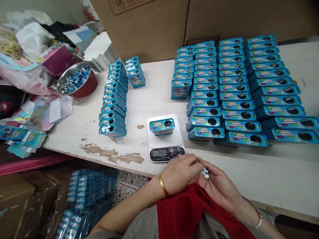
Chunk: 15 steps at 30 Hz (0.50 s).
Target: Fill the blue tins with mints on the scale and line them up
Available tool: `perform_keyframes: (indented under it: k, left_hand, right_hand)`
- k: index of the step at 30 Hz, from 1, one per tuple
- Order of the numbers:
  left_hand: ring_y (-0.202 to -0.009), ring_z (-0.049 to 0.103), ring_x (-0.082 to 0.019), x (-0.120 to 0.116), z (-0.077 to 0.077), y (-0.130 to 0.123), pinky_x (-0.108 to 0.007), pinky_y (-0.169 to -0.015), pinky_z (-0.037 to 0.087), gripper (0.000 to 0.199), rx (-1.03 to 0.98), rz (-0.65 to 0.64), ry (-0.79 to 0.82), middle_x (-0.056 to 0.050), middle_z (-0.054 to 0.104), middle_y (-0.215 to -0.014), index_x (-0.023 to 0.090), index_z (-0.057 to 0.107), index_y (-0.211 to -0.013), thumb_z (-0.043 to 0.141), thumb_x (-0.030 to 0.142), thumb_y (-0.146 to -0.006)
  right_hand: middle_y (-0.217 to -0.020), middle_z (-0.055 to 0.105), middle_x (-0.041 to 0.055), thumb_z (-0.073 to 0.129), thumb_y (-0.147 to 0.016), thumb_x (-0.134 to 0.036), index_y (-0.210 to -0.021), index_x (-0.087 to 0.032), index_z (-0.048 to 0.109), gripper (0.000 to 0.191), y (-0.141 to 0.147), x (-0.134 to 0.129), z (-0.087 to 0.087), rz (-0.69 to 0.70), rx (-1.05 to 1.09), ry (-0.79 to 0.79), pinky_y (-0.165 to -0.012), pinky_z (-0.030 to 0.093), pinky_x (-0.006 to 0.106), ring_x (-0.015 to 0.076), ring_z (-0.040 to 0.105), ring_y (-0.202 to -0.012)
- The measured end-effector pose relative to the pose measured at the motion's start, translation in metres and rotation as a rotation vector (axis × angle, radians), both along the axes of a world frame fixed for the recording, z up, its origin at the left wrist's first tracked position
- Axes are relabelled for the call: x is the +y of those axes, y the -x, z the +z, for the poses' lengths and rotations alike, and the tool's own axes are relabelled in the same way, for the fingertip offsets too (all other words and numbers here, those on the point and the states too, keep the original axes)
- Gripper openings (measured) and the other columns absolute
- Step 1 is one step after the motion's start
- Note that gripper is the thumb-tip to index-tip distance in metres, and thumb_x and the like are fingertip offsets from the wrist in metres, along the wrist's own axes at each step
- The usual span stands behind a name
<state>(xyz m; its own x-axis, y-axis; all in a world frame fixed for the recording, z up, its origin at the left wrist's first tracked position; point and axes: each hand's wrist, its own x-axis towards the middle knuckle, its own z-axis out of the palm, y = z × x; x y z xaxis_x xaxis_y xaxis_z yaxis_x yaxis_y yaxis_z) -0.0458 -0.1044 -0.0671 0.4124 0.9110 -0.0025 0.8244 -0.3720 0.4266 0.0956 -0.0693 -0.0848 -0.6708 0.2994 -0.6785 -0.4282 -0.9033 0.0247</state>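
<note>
Several white oval candies (pixel 205 174) lie in my right hand (pixel 220 187), which is palm up with its fingers curled round them. My left hand (pixel 180 171), with a gold bracelet at the wrist, reaches over to the right hand; its fingertips are bent down by the candies, and whether they pinch any is hidden. Just beyond my hands sits a white digital scale (pixel 165 142) with a lit display. On its plate stands one blue tin (pixel 161 126), its round opening facing up and dark inside.
Rows of blue tins (pixel 231 88) fill the right of the white table (pixel 139 109). More tins (pixel 113 99), some topped with candies, line the left. A metal bowl (pixel 92 83) of blue pieces, bags and cards lie far left; cardboard boxes (pixel 154 30) stand behind.
</note>
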Motion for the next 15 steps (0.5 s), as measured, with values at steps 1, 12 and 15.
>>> perform_keyframes:
  k: [1, 12, 15]
  left_hand:
    - [-0.078, 0.050, -0.014, 0.000, -0.001, 0.000, -0.024, -0.064, 0.043, 0.011, 0.004, 0.002, -0.011, -0.003, 0.054, -0.089, 0.017, 0.056, -0.088, 0.045, 0.021, -0.088]
    - [-0.080, 0.055, -0.012, 0.014, 0.015, 0.034, -0.022, -0.071, 0.046, 0.008, -0.323, 0.245, -0.417, -0.004, 0.059, -0.087, 0.016, 0.057, -0.092, 0.050, 0.015, -0.086]
    - [-0.079, 0.054, -0.013, 0.034, 0.033, 0.062, -0.027, -0.073, 0.044, 0.006, -0.235, 0.434, -0.533, -0.003, 0.060, -0.084, 0.018, 0.057, -0.090, 0.057, 0.018, -0.084]
  right_hand:
    - [-0.088, 0.073, 0.0054, 0.054, -0.082, -0.012, -0.092, -0.014, 0.066, 0.016, 0.001, 0.001, 0.001, 0.003, 0.006, 0.015, -0.076, 0.058, 0.033, 0.0183, 0.069, -0.081]
    - [-0.088, 0.073, 0.0105, 0.050, -0.084, -0.011, -0.090, -0.008, 0.068, 0.018, 0.021, 0.015, 0.011, -0.082, -0.008, -0.034, -0.083, 0.055, 0.029, 0.0169, 0.069, -0.084]
    - [-0.101, 0.071, 0.0174, 0.052, -0.085, -0.015, -0.093, -0.006, 0.067, 0.020, 0.024, 0.017, 0.016, -0.027, -0.004, -0.069, -0.092, 0.051, 0.033, 0.0230, 0.064, -0.102]
